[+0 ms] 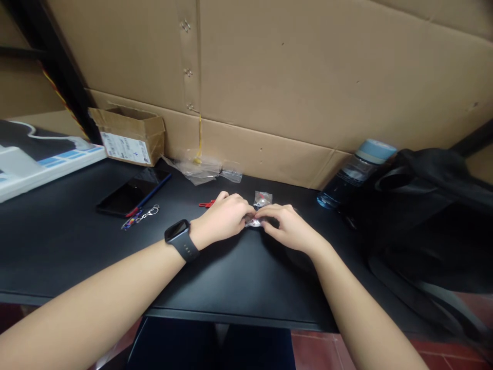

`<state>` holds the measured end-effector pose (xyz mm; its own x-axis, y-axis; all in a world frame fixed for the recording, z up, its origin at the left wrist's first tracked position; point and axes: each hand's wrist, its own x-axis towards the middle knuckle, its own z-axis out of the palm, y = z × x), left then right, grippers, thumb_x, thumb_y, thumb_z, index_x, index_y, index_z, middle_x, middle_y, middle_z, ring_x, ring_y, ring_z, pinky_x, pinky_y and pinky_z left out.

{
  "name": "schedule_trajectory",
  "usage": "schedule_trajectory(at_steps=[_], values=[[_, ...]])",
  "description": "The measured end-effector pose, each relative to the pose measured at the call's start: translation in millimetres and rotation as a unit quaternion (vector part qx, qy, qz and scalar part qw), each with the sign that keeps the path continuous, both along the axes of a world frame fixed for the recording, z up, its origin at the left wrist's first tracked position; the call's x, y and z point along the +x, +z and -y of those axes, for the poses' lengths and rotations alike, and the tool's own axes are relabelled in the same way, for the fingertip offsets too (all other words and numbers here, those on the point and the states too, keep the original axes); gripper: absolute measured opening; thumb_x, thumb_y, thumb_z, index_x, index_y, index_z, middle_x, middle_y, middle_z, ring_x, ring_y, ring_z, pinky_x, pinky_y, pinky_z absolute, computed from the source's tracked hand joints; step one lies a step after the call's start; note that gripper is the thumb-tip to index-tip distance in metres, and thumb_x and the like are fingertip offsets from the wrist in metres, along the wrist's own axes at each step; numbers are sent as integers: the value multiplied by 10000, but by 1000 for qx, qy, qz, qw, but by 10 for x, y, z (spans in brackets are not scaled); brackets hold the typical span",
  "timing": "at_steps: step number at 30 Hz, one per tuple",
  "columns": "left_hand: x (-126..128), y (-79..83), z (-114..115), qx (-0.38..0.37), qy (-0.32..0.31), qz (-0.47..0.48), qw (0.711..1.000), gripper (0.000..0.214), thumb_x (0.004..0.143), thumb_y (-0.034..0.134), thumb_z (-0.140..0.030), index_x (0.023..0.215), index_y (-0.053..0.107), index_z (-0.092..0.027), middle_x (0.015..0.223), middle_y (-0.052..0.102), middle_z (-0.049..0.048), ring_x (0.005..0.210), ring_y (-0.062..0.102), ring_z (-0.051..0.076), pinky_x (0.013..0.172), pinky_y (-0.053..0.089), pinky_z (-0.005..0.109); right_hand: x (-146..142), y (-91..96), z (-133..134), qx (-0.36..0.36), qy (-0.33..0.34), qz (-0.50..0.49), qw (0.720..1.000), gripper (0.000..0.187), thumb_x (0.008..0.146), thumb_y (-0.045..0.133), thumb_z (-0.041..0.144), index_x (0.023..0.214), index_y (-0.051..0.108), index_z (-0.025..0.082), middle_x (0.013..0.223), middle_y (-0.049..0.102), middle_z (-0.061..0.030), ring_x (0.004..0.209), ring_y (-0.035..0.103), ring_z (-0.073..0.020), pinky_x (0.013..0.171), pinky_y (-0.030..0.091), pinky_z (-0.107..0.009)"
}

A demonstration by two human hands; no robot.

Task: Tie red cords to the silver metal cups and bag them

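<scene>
Between my two hands, low over the black table, is a small clear plastic bag (254,222) with something reddish in it, mostly covered by my fingers. My left hand (228,216), with a dark watch on its wrist, pinches the bag's left side. From the right, my right hand (287,226) has its thumb and fingers closed on the other side. Just behind them lies another small clear bag (263,199) with a red bit in it. A red cord (207,204) shows partly behind my left hand.
A phone (134,192) and a keychain (141,217) lie to the left, near an open cardboard box (131,136) and a white power strip (57,164). Crumpled plastic bags (200,171) rest against the cardboard wall (269,92). Rightward are a tilted bottle (356,172) and a black backpack (431,221).
</scene>
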<state>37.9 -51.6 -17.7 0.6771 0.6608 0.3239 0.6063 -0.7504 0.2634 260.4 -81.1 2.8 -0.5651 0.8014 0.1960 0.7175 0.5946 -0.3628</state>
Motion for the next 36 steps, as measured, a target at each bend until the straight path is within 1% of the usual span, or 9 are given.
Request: schedule_trajectory(at_steps=[2,4,7,10,12,17,20,24,36], values=[[5,7,16,-8,-6,-2,1000,246,927,535,-158,1009,736,-273,1024,767,18,1057,644,234,869,329,383,6,22,24,-11,-2,11,1000,196,935,683,282,1126,728,271,1114,777,-24,1042,711,-236,979,452,-390],[10,20,32,-15,-12,-7,1000,249,951,516,-193,1032,739,-271,1028,769,28,1048,654,237,870,335,383,23,22,26,-17,-6,22,1000,273,876,770,336,1134,715,269,1109,774,-23,1033,711,-244,965,451,-388],[11,47,51,-14,-13,-14,1000,237,986,522,-335,1023,745,-261,1007,765,47,1034,658,256,871,342,387,44,0,12,-18,-15,27,999,285,844,794,261,1114,706,268,1097,770,-9,1029,708,-232,931,454,-364],[8,57,54,-13,-18,-22,1000,231,929,629,-442,992,736,-247,983,759,48,1028,655,272,858,347,381,42,-6,6,-21,-10,14,1000,214,876,741,225,1086,717,259,1041,772,-7,970,712,-214,897,472,-335],[8,46,47,-5,-20,-27,999,169,898,673,-374,993,723,-244,998,758,40,1045,653,271,858,350,376,33,4,6,-29,-4,-8,1000,189,896,715,237,1084,723,250,1009,772,-13,924,710,-203,853,486,-311],[18,-12,18,35,9,-25,999,183,956,553,-195,1068,694,-229,984,759,50,987,680,255,850,371,373,18,13,-10,-58,-10,-86,995,194,988,583,278,1116,725,245,970,766,-11,789,680,-162,726,491,-265],[22,-22,4,39,21,-23,999,163,961,563,-205,1056,693,-227,943,762,52,934,695,261,823,383,371,22,-20,-28,-61,-17,-100,993,191,965,617,294,1119,717,240,938,761,-7,733,661,-157,692,494,-263],[16,-1,-17,31,24,-9,999,154,964,560,-199,1031,696,-230,904,767,46,916,713,261,808,398,363,47,-76,-60,-52,-24,-109,992,278,880,710,248,1158,695,247,986,763,-12,792,689,-176,733,520,-277],[-3,10,-69,22,28,36,999,173,942,630,-237,1091,716,-256,899,785,25,930,727,249,867,421,368,98,-137,-108,-25,-50,-119,991,359,876,715,237,1231,680,282,1046,768,-23,801,719,-183,727,564,-295]])
